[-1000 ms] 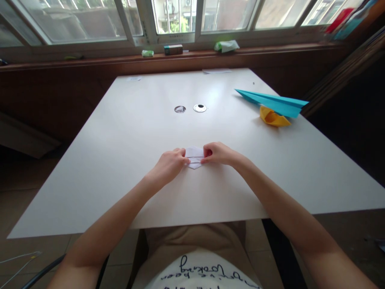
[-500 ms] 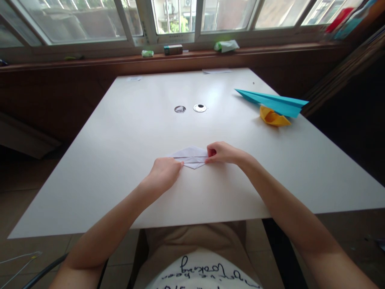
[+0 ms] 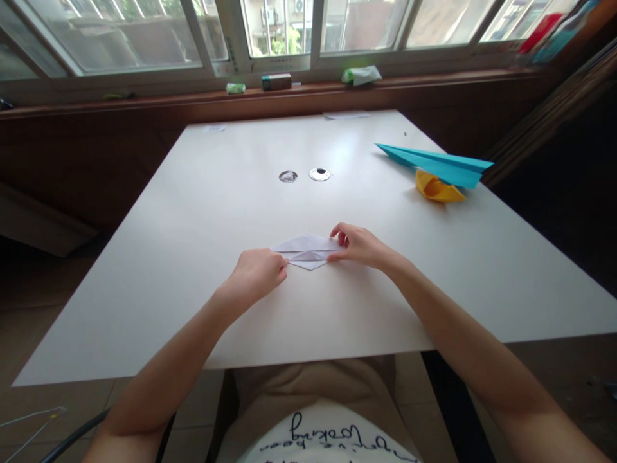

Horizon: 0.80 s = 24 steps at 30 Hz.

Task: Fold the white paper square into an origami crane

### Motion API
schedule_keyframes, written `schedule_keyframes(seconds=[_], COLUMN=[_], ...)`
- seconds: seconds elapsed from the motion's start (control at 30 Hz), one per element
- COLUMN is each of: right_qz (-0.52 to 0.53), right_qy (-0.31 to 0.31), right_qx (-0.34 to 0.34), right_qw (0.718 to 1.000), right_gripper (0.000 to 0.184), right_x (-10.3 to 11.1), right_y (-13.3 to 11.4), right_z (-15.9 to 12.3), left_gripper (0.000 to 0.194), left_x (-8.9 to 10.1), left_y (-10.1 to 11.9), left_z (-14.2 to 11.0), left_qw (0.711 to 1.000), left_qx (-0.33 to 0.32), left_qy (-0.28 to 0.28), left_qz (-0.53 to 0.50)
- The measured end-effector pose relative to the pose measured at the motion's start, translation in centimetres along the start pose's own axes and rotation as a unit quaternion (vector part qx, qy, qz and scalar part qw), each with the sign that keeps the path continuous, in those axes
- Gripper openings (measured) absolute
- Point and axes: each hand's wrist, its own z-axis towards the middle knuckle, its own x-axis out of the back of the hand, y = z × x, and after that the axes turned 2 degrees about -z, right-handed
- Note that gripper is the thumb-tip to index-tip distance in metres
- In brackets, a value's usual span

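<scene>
A folded piece of white paper lies flat on the white table, shaped like a wide shallow diamond with a horizontal crease. My left hand is curled, its fingertips pinching the paper's left corner. My right hand pinches the right corner, fingers bent and pressed together on the fold. Both forearms reach in from the table's near edge.
A blue paper plane and a yellow folded paper piece lie at the table's right side. Two round cable holes sit mid-table. Small boxes and a crumpled bag rest on the window sill.
My hands have drawn apart along the paper, left hand sliding left and toward me, so the folded piece now shows wider between them.
</scene>
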Motion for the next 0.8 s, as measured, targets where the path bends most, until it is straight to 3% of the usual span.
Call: schedule_keyframes(seconds=[0.2,0.3,0.4,0.47,0.6,0.67,0.8], right_qz=[-0.003,0.002,0.019,0.031,0.035,0.022,-0.034], right_qy=[0.011,0.01,-0.035,-0.009,0.141,0.17,0.151], right_qx=[0.036,0.143,0.262,0.302,0.289,0.285,0.305], right_qw=[0.999,0.99,0.964,0.953,0.946,0.943,0.94], right_gripper=[0.029,0.023,0.02,0.026,0.02,0.01,0.01], right_x=[-0.9,-2.0,-2.9,-2.9,-2.0,-1.5,-1.4], right_y=[-1.5,-2.9,-3.8,-3.9,-3.2,-2.6,-1.9], right_z=[-0.7,-1.5,-2.1,-2.3,-2.1,-1.9,-1.5], left_gripper=[0.036,0.047,0.04,0.033,0.035,0.043,0.035], left_x=[-1.0,-1.8,-2.4,-2.8,-3.4,-3.5,-3.3], left_y=[-0.7,-0.5,-0.3,-0.3,-0.6,-0.6,-0.5], left_z=[0.9,1.3,1.7,2.0,2.5,2.5,2.4], left_qw=[0.998,0.994,0.99,0.987,0.961,0.945,0.953], left_qx=[0.025,0.006,-0.037,-0.083,-0.222,-0.266,-0.204], left_qy=[0.055,0.109,0.137,0.14,0.132,0.134,0.187], left_qz=[0.013,0.012,0.004,-0.013,-0.095,-0.133,-0.125])
